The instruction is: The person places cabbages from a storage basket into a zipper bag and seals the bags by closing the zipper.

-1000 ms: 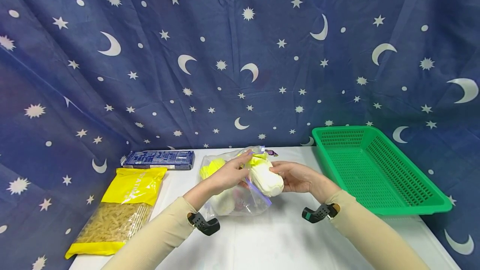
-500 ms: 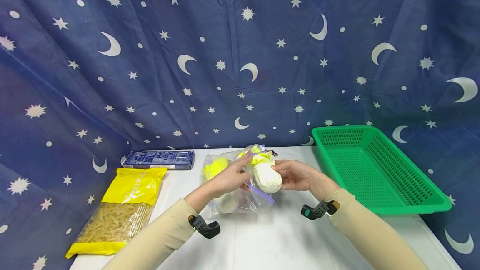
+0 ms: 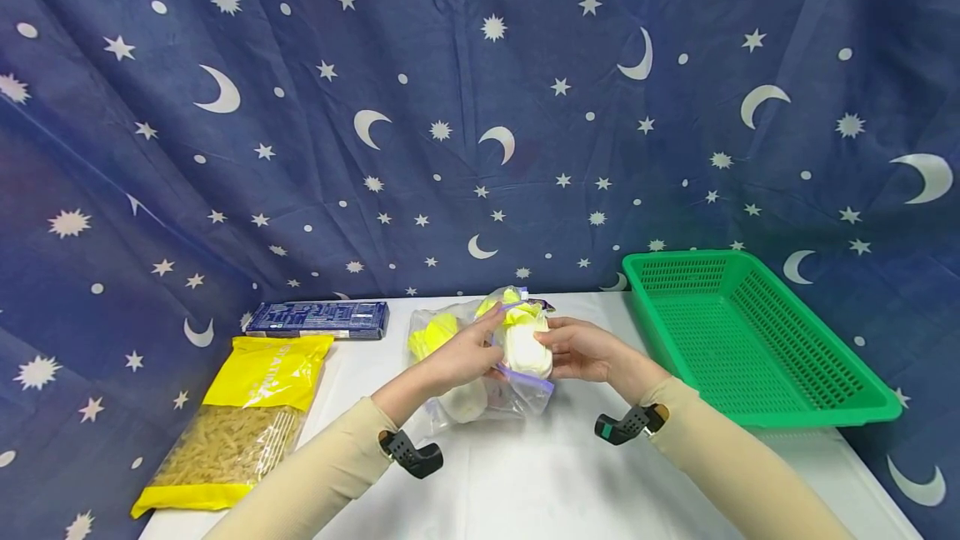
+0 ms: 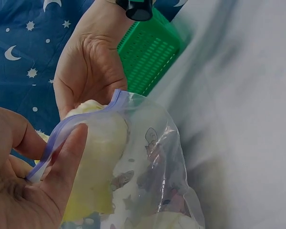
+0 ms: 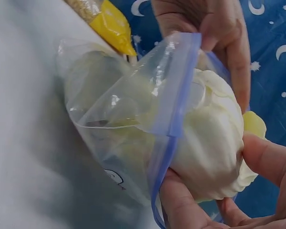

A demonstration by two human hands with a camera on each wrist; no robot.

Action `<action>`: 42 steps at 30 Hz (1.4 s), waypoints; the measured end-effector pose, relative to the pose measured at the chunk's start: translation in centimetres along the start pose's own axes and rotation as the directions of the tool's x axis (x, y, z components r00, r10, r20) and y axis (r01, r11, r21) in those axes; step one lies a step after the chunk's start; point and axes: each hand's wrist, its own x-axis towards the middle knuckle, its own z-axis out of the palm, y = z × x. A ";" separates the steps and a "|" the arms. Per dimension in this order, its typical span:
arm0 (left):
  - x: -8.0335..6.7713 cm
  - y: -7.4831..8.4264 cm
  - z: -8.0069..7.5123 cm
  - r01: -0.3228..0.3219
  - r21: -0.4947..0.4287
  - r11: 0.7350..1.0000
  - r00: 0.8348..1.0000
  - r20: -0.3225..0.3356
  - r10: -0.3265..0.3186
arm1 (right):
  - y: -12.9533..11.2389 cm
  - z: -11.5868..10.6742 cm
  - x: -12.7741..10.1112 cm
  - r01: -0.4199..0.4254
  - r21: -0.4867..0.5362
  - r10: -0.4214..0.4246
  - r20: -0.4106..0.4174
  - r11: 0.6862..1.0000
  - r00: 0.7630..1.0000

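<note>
A clear zip bag with a purple seal lies mid-table, holding yellow and pale items. My left hand pinches the bag's purple rim and holds the mouth wide. My right hand grips a white, leafy cabbage-like piece from its right end; the piece sits halfway inside the bag's mouth. In the right wrist view the white piece fills the opening, with my right hand's fingers under it and my left hand above. In the left wrist view the piece shows through the plastic.
A green plastic basket stands at the right of the white table. A yellow pasta bag lies at the left front, and a dark blue box behind it. A starry blue cloth hangs behind.
My right hand has pushed the white piece leftward, deeper into the bag's mouth. My left hand keeps its hold on the rim, and the bag has bunched up slightly.
</note>
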 end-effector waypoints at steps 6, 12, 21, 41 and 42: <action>0.1 0.1 0.0 -0.015 -0.010 1.000 1.000 -0.003 0.015 | 0.3 0.2 0.1 0.022 -0.079 -0.024 -0.021 0.997 0.999; 0.3 0.1 -0.1 -0.018 -0.025 1.000 1.000 0.005 0.018 | 0.7 0.5 0.3 0.055 -0.155 -0.066 -0.065 0.986 0.996; 0.2 0.3 -0.1 -0.012 -0.092 0.996 0.999 0.030 0.015 | 1.2 1.5 0.2 0.058 -0.329 -0.109 -0.137 0.943 0.985; 0.4 0.0 -0.4 -0.024 -0.115 0.993 1.000 -0.004 0.024 | 1.3 1.0 -0.8 0.095 -0.375 -0.160 -0.146 0.922 0.976; 0.4 0.0 -0.4 -0.022 -0.119 0.993 1.000 -0.006 0.022 | 1.4 0.9 -0.9 0.116 -0.383 -0.186 -0.152 0.917 0.971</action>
